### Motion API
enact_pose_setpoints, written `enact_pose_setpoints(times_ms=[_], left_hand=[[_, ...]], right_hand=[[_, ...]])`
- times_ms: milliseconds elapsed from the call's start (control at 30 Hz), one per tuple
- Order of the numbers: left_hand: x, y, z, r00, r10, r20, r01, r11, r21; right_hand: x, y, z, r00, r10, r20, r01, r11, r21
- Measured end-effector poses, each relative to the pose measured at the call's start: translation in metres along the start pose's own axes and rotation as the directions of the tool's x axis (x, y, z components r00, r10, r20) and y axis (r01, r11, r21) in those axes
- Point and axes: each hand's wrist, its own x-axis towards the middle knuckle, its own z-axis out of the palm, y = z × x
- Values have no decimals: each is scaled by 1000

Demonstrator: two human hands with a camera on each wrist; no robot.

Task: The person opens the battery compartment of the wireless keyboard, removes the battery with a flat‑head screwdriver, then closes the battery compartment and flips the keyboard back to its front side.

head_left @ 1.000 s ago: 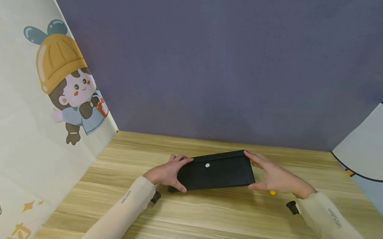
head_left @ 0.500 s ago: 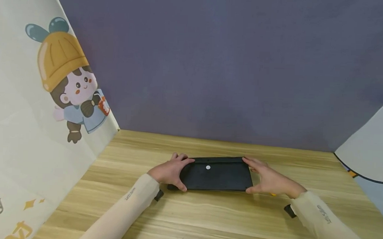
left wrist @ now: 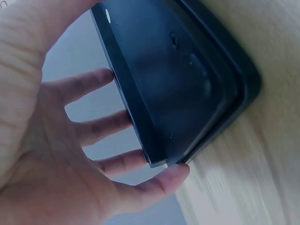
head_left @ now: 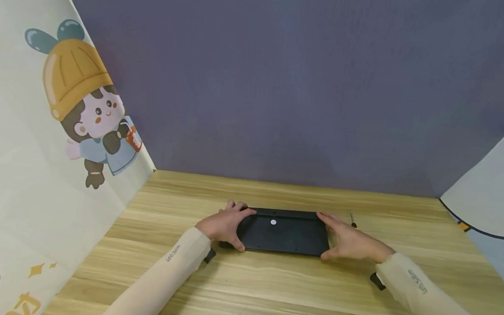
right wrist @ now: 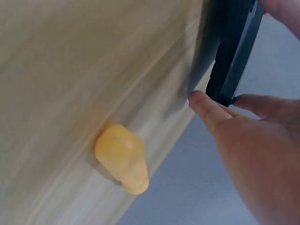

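Observation:
A black keyboard (head_left: 284, 235), apparently with its underside up, lies between both hands at the middle of the table. A white round sticker (head_left: 273, 222) shows near its far edge. My left hand (head_left: 226, 224) grips the left end, thumb on the near edge and fingers along the far edge. At the right end my right hand (head_left: 353, 240) holds it the same way, between thumb and fingers. In the left wrist view a screw hole (left wrist: 174, 40) shows in the panel. Whether the right end touches the table is hard to tell.
Just beyond my right hand lies a screwdriver (head_left: 352, 220), mostly hidden by the hand; its yellow handle (right wrist: 123, 157) shows in the right wrist view. The wooden table (head_left: 272, 288) ends at a grey-purple partition (head_left: 279, 84) behind. A cartoon-printed wall (head_left: 24, 121) stands on the left.
The keyboard's right end has come down and toward me with my right hand, so it now lies nearly level. My left hand has barely moved. The screwdriver's shaft has come into sight.

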Motion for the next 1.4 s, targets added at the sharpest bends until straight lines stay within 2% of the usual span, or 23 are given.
enact_pose_setpoints(times_ms=[400,733,833,1000,1100,1400], left_hand=[[-4,-2,-1,1000,25,13,-25,1000,-6],[-12,-6,1,999,46,3,-45,998,-34],[-15,-10,-2,999,47,-11,-48,998,-51],[-20,-19,-6,999,-25,-33,23,997,-70],[-22,-21,-6,998,-56,-12,55,996,-68],[-23,-21,1,999,-32,-12,31,999,-43]], right_hand=[[-1,-4,10,999,10,-40,-12,998,-59],[2,-7,8,998,52,-24,-54,994,-99],[7,-11,5,996,29,-89,-41,990,-135],[23,-18,-1,980,-48,-193,22,990,-137],[33,-20,-3,980,-63,-189,39,991,-127],[50,-16,1,983,-55,-176,27,987,-158]])
